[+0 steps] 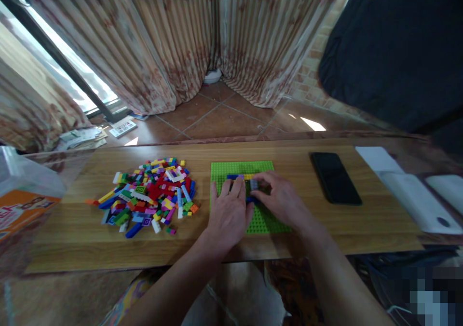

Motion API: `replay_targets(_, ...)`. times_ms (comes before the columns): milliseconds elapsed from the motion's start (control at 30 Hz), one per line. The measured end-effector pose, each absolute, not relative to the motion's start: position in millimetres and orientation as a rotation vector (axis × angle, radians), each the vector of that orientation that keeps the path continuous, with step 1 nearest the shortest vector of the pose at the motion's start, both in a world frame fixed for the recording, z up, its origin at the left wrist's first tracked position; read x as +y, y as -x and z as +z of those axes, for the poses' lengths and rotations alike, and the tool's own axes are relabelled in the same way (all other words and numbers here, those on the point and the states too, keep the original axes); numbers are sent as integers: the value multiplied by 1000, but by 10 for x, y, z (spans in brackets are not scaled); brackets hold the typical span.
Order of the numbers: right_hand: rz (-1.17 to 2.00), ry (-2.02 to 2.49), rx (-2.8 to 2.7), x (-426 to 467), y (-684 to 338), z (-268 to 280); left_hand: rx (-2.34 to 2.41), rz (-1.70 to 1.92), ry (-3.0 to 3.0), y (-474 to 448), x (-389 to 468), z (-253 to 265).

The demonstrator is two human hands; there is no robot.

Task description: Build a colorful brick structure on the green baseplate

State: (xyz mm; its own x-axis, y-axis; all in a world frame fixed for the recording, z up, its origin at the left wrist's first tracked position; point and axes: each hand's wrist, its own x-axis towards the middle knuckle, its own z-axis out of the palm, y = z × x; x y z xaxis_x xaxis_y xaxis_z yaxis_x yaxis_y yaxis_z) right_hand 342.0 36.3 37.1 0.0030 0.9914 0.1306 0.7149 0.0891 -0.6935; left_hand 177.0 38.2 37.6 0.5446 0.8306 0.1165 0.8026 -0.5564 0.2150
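A green studded baseplate (271, 224) lies on the table in front of me. My left hand (227, 210) rests over its left half, fingers stretched forward across the bricks there. At its fingertips a blue brick (232, 177) shows, with a yellow brick (248, 176) to the right in the same row. My right hand (278, 196) comes in from the right, thumb and forefinger closed around a grey brick (253, 185). Part of another blue brick (252, 199) shows below the right thumb. My hands hide much of the brick layout.
A wide heap of mixed toy bricks (152, 193) covers the table's left part. To the right lie a black phone (335, 178) and white paper or packaging (419, 200). A clear plastic tub with an orange label (27, 210) stands at the far left.
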Motion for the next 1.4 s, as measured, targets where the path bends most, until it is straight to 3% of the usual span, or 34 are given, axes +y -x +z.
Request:
replay_targets(967, 498, 1763, -1854, 497, -3251, 340, 1329, 422, -2537, -1677, 359, 283)
replay_targets(1400, 691, 1808, -1330, 541, -3339, 242, 1387, 371, -2579, -1721, 330, 286)
